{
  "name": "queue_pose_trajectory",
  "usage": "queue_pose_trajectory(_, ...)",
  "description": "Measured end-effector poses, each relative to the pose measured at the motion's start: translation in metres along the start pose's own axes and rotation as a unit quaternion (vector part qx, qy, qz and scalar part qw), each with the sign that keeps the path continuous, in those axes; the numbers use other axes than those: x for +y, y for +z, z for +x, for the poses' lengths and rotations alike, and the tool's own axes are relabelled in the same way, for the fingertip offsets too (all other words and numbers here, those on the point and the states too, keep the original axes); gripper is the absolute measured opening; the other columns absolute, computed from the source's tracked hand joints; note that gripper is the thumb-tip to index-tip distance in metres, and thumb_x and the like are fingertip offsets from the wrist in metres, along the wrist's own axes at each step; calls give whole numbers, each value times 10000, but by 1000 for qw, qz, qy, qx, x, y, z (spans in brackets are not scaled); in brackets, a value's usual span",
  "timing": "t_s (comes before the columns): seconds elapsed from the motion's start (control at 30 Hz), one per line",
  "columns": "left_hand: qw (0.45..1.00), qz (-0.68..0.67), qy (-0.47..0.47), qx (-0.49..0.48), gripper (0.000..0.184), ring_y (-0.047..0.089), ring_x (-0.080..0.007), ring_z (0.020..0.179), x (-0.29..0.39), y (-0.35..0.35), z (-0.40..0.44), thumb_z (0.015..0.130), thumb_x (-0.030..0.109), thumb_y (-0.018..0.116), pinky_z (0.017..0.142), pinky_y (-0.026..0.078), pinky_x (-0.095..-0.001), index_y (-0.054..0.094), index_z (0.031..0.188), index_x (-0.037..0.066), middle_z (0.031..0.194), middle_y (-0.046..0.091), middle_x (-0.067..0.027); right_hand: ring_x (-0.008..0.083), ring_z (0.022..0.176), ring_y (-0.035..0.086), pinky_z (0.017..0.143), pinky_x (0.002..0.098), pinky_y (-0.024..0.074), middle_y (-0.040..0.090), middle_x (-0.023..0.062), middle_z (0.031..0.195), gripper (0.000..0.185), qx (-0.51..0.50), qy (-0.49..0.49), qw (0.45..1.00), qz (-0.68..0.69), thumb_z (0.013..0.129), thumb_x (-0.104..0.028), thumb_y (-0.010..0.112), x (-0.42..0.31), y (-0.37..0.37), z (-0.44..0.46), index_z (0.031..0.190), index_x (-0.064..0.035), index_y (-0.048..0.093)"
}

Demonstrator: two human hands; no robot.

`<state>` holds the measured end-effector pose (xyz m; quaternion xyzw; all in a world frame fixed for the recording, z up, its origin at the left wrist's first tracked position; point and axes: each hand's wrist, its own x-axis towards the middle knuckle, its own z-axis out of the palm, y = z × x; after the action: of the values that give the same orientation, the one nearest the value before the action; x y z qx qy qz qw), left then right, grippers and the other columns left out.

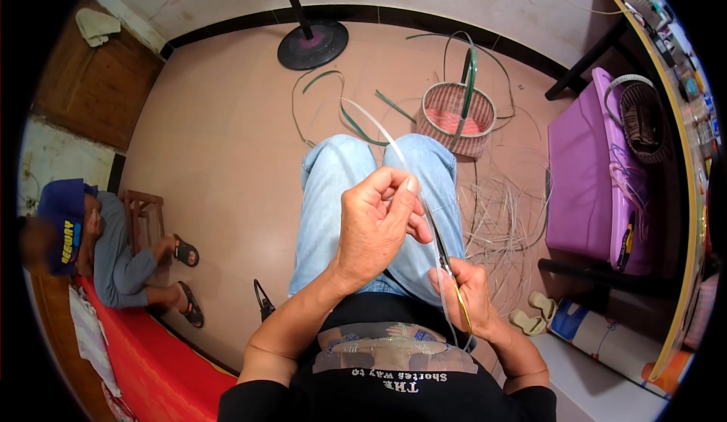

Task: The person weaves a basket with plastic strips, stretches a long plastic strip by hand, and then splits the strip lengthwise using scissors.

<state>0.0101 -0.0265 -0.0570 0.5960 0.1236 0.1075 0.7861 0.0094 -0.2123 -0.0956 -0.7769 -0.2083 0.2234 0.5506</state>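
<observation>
your black shirt (333, 395), nearest, bears pale lettering, "the" and "shortes way to". your right hand (471, 293) grips the scissors (442, 252), yellow-handled with slim dark blades; whether the blades are parted you cannot tell. your left hand (375, 221) pinches the strip (393, 146), flat, thin and translucent, between thumb and fingers. it arcs up from there, and its lower run passes alongside the scissors. both hands and the strip sit on the near side of the basket (433, 128), above your faded blue jeans (322, 202). near right of the basket sprawls a tangle of fine pale strands (496, 221); farther right, a smooth purple bin (579, 187). well left of it, a seated person (117, 248) wears lettering ending "eeway". the basket itself is checked weave, round-rimmed, green-handled. beyond its left stands a round black base (312, 47).
</observation>
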Motion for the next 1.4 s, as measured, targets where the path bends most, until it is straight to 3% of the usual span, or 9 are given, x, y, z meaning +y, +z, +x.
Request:
queue_pose_trajectory(0.4,1000,12,-2,-1,175,634,-140,550,-3,0,-2,983,123,517,480,509,-223,545,911,-34,705,592,-80,88,472,350,409,309,311,377,60,473,407,-9,14,1000,-14,869,-203,686,-1,-2,0,607,-14,439)
queue_pose_trajectory(0.87,993,87,81,21,110,636,-141,547,-6,7,-8,958,39,533,474,520,-238,565,935,-64,704,570,-67,98,468,340,405,324,325,363,89,463,478,-7,5,1000,-30,874,-304,687,-6,-5,-2,601,-9,429)
queue_pose_trajectory(1.17,984,132,121,22,105,618,-125,531,-8,7,-8,954,35,544,456,485,-226,563,930,-65,685,578,-67,88,456,362,403,318,332,394,91,463,394,-4,7,1000,-15,862,-186,685,-4,-4,-4,611,-8,439)
queue_pose_trajectory(1.4,973,168,156,37,92,598,-106,519,-11,9,-10,949,21,549,455,456,-214,564,921,-66,653,590,-67,78,463,450,419,296,373,502,95,494,350,-6,16,1000,-2,868,-142,665,-13,-3,-4,628,1,454)
